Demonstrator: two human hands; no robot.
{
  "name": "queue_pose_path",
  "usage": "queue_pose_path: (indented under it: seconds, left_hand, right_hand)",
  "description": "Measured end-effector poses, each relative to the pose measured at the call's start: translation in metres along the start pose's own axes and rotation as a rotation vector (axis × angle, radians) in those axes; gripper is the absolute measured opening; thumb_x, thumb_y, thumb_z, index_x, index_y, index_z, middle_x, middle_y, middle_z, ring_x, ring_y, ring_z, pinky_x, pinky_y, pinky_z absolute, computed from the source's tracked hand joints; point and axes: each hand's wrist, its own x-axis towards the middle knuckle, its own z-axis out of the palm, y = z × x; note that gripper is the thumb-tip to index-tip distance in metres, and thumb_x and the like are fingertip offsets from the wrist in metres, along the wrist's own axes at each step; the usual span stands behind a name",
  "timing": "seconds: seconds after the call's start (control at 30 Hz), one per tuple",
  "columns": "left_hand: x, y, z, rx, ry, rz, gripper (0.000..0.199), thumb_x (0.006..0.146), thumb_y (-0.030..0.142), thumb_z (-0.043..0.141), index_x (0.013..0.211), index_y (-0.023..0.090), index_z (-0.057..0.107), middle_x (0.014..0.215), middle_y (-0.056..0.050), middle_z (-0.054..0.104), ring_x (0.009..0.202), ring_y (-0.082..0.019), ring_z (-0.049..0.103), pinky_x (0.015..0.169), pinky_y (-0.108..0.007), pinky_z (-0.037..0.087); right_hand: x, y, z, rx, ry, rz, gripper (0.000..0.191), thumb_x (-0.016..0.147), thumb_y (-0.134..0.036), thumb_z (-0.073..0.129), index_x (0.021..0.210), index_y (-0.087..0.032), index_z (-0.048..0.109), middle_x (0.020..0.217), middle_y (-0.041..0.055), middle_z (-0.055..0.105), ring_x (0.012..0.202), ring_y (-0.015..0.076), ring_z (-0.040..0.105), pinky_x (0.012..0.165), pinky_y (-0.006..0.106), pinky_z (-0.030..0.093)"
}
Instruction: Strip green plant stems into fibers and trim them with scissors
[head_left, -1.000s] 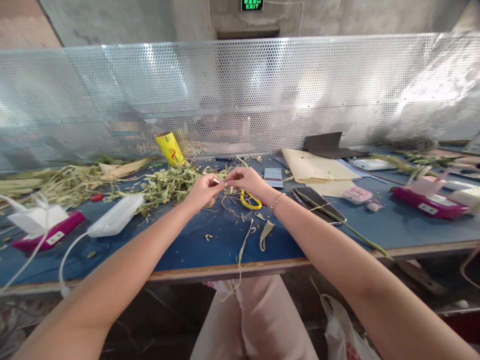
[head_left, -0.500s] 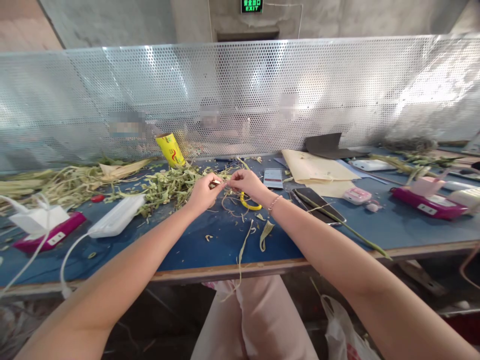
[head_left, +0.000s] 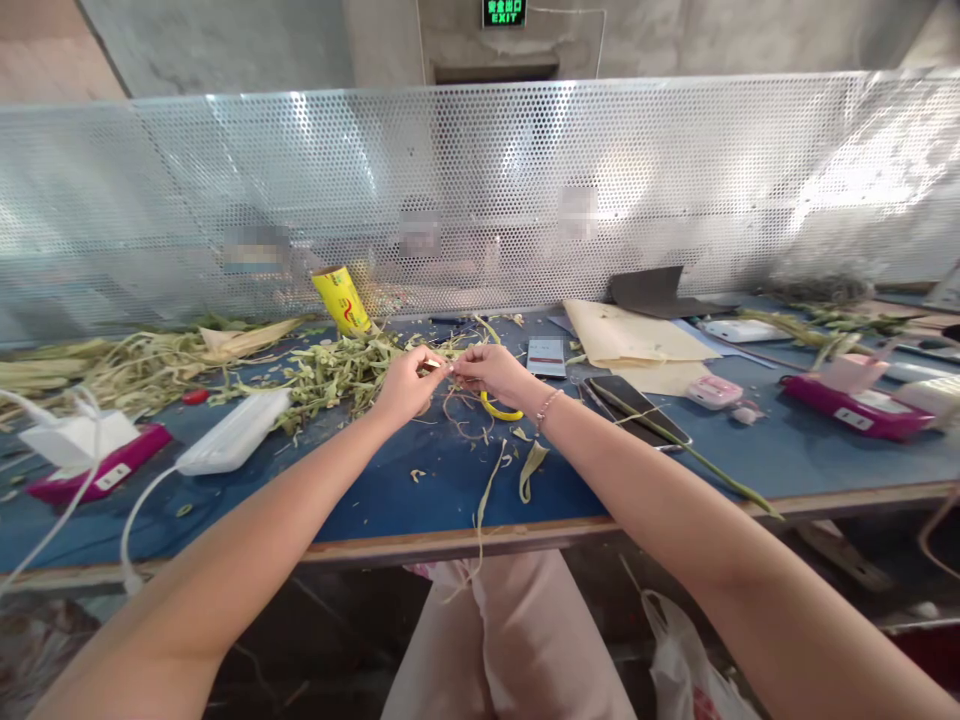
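At a blue table (head_left: 367, 485) before a metal screen (head_left: 487, 160), pinching a small pale piece (head_left: 433, 364) in the left hand (head_left: 406, 388), thumb against finger, near dried leaves (head_left: 326, 372); holding the right hand (head_left: 496, 371) fingertips close by, grip too small to make out.

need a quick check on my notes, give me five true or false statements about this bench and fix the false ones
1. The left hand pinches a pale piece: true.
2. The right hand is far from the left hand: false; the two are close together.
3. The bracelet is worn on the left: false; it is on the right.
4. A stem lies across the phone: true.
5. The exit sign glows red: false; green.
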Motion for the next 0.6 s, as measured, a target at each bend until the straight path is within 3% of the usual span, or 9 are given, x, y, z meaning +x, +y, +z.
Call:
queue_pose_path:
  seconds: [0.27,0.6]
  left_hand:
    - [0.0024,-0.0052,0.0002,-0.064,-0.046,-0.044,0.018,0.067,0.034,0.058,0.071,0.017,0.054,0.074,-0.003,0.064,0.069,-0.015,0.059,0.067,-0.029,0.045]
    - [0.0002,-0.0002,0.0004,0.0,-0.035,-0.03,0.018,0.069,0.034,0.057,0.071,0.017,0.055,0.071,-0.003,0.064,0.066,-0.015,0.058,0.064,-0.027,0.045]
  right_hand:
    - [0.003,-0.0001,-0.0044,-0.083,-0.042,-0.031,0.016,0.056,-0.012,0.069,0.055,-0.013,0.053,0.046,-0.0051,0.053,0.047,0.0038,0.05,0.053,0.017,0.043]
    - [0.0033,0.0015,-0.0023,-0.394,0.053,-0.245,0.011,0.063,-0.01,0.055,0.06,-0.016,0.047,0.045,-0.007,0.048,0.043,0.0054,0.046,0.047,0.019,0.037]
